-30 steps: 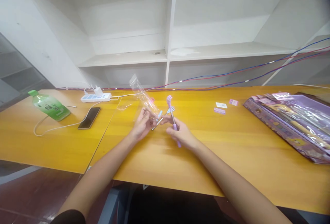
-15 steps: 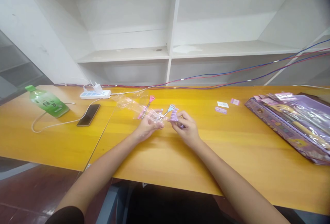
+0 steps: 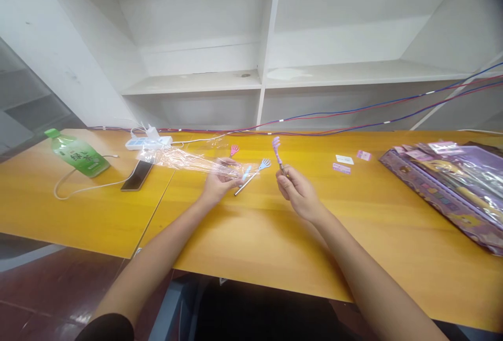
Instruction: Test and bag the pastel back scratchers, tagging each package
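Observation:
My right hand (image 3: 295, 189) is closed around the metal handle of a back scratcher, its purple claw-shaped head (image 3: 276, 147) pointing up above the fist. In my left hand (image 3: 218, 184) a clear plastic sleeve (image 3: 176, 157) is pinched, trailing left over the phone. A blue back scratcher (image 3: 264, 164) with a silver shaft lies on the table between my hands. Beyond my left fingers shows the head of a pink back scratcher (image 3: 234, 150); the rest of it is hidden behind the hand and sleeve.
To the left are a green drink bottle (image 3: 78, 155), a phone (image 3: 135, 179) and a white power strip (image 3: 147, 143). Small cards (image 3: 345, 159) lie right of centre. A purple box (image 3: 416, 186) with bagged items stands at the far right. Shelving and cables run along the back.
My right hand has moved right and raised the purple back scratcher upright, apart from the plastic sleeve. My left hand has drawn the sleeve leftward, uncovering the blue one's shaft.

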`<action>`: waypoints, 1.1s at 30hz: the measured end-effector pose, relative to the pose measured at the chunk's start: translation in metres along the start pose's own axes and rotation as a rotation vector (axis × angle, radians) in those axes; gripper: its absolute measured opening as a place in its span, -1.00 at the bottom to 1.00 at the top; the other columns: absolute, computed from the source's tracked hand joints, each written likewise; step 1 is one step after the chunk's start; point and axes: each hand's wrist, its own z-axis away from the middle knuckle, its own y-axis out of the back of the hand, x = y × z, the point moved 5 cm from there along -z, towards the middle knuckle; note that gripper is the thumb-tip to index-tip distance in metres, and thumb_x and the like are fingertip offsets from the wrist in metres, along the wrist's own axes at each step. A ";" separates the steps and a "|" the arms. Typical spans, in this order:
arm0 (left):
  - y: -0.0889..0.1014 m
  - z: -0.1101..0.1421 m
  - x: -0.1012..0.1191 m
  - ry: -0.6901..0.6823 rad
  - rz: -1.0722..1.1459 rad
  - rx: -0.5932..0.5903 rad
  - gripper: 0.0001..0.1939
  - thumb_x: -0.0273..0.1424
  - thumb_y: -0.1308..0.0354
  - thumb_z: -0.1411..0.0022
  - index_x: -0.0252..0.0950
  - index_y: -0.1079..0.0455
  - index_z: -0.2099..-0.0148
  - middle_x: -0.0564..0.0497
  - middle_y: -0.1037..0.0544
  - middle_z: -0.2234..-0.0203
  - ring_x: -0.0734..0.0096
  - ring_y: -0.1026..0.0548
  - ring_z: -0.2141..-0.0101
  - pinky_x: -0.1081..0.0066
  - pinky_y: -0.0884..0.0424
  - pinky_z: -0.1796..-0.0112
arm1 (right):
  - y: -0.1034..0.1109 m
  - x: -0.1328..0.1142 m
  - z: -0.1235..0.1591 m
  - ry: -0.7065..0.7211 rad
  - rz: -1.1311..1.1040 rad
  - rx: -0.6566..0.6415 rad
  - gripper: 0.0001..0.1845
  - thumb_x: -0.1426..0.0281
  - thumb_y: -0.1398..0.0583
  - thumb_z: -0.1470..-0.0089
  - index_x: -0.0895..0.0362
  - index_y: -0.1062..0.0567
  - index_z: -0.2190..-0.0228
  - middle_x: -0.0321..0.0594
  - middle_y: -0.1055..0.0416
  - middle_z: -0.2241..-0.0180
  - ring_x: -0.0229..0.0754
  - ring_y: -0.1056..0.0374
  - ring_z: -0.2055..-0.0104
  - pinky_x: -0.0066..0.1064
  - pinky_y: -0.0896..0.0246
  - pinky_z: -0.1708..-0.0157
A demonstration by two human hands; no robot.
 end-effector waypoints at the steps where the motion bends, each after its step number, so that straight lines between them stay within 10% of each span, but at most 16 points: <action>1: 0.000 0.000 0.002 -0.015 -0.007 0.004 -0.34 -0.29 -0.65 0.15 -0.23 -0.41 0.04 -0.03 -0.58 0.10 0.36 -0.60 0.26 0.32 -0.54 0.15 | 0.000 -0.004 -0.001 0.040 0.077 -0.036 -0.59 -0.02 -0.28 -0.25 0.05 -0.51 0.39 -0.32 -0.25 0.47 -0.30 -0.09 0.51 -0.44 -0.05 0.52; 11: 0.005 0.001 0.002 -0.088 0.016 0.034 -0.37 -0.35 -0.62 0.09 -0.22 -0.41 0.00 -0.10 -0.62 0.00 0.18 -0.63 0.05 0.16 -0.52 -0.05 | -0.001 0.000 -0.004 0.098 0.401 -0.320 -0.54 0.01 -0.13 -0.38 0.06 -0.65 0.27 -0.35 -0.30 0.55 -0.25 -0.17 0.49 -0.41 -0.07 0.42; 33: 0.005 -0.001 -0.017 0.011 0.159 -0.022 -0.31 -0.33 -0.64 0.10 -0.25 -0.36 -0.01 -0.15 -0.71 0.06 0.09 -0.70 0.06 0.15 -0.59 -0.01 | -0.002 -0.004 -0.004 0.197 0.595 -0.373 -0.48 0.04 -0.04 -0.44 0.11 -0.65 0.21 -0.28 -0.40 0.46 -0.21 -0.30 0.40 -0.39 -0.15 0.31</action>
